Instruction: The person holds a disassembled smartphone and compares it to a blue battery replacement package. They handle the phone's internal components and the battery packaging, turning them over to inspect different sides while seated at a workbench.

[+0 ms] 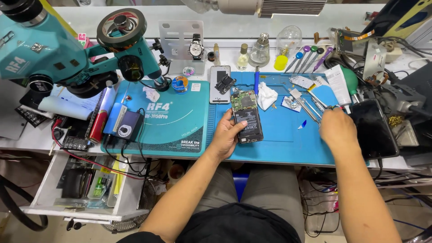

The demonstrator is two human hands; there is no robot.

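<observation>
An opened smartphone point(247, 118) lies on the blue work mat point(279, 139), its green circuit board and black battery exposed. My left hand point(227, 137) grips its left edge, thumb and fingers around the lower half. My right hand point(336, 128) rests farther right on the mat, its fingers curled at a cluster of metal tweezers and tools point(310, 104). What the fingers pinch is hidden. A separate phone back cover point(219, 83) with a black part on it lies behind the phone.
A teal microscope point(67, 58) stands at the back left above a teal mat point(175, 121). A dark phone point(372, 128) lies right of my right hand. Bottles point(260, 51), screwdrivers point(308, 56), a white tissue point(267, 96) and an open drawer point(85, 184) surround the mat.
</observation>
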